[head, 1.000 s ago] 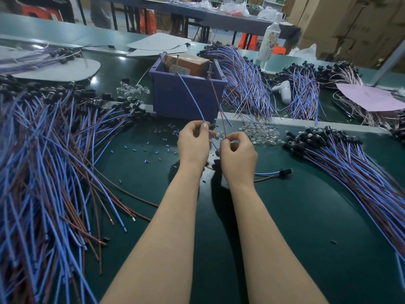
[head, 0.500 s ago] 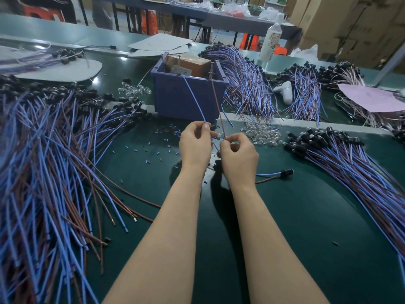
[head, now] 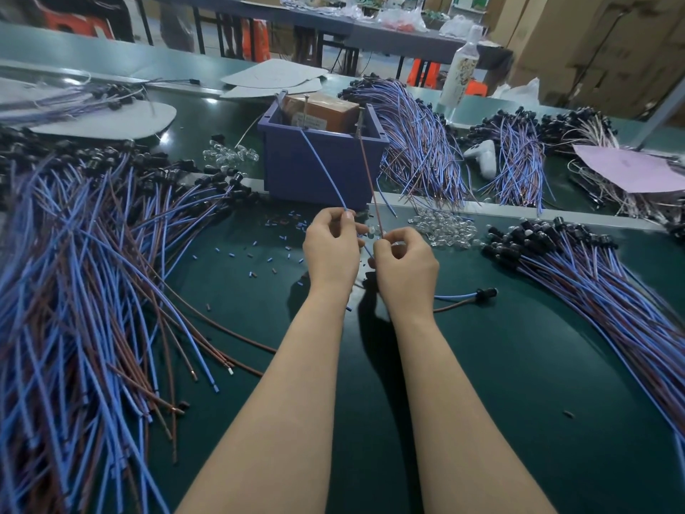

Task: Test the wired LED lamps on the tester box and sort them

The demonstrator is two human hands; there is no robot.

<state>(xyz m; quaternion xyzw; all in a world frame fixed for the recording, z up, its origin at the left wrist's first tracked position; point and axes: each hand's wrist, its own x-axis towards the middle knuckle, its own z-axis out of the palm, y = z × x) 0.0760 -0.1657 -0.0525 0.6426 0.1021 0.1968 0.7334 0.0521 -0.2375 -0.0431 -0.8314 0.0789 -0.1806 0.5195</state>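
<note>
A purple tester box (head: 322,168) stands at the table's middle, with a brown block inside and metal pins at its rim. My left hand (head: 331,250) pinches a blue wire (head: 326,176) that runs up to the left pin. My right hand (head: 406,270) pinches a brown wire (head: 367,172) that reaches the right pin. Both wires belong to one lamp, whose head is hidden between my hands. A big pile of blue and brown wired lamps (head: 85,283) lies on the left. Another pile of wired lamps (head: 600,287) lies on the right.
One single wired lamp (head: 482,293) lies right of my right wrist. Clear LED bulbs (head: 443,228) are heaped in front of the box, and more bulbs (head: 230,155) left of it. Small cut insulation bits (head: 252,254) dot the green mat. More wire bundles (head: 419,142) and a bottle (head: 459,68) stand behind.
Both hands have stayed in place, holding the two wires against the box's pins. Only the camera has shifted slightly.
</note>
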